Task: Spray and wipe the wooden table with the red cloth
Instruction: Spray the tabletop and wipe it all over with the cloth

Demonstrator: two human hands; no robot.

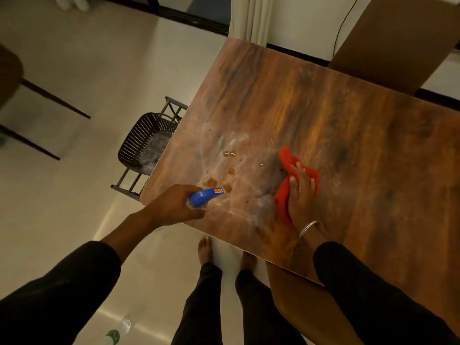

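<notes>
The wooden table [323,108] fills the right half of the head view, with wet streaks and several droplets near its left edge. My left hand [174,205] grips a spray bottle with a blue head [205,196], nozzle pointing right over the table's near-left corner. My right hand [301,195] presses flat on the red cloth [286,165], which lies crumpled on the tabletop just right of the wet patch. A silver bangle sits on my right wrist.
A dark wicker basket [146,140] rests on a low rack under the table's left edge. A brown cardboard box [398,38] stands at the far right. A plastic bottle [117,332] lies on the floor at the bottom left. My bare feet stand by the table's near edge.
</notes>
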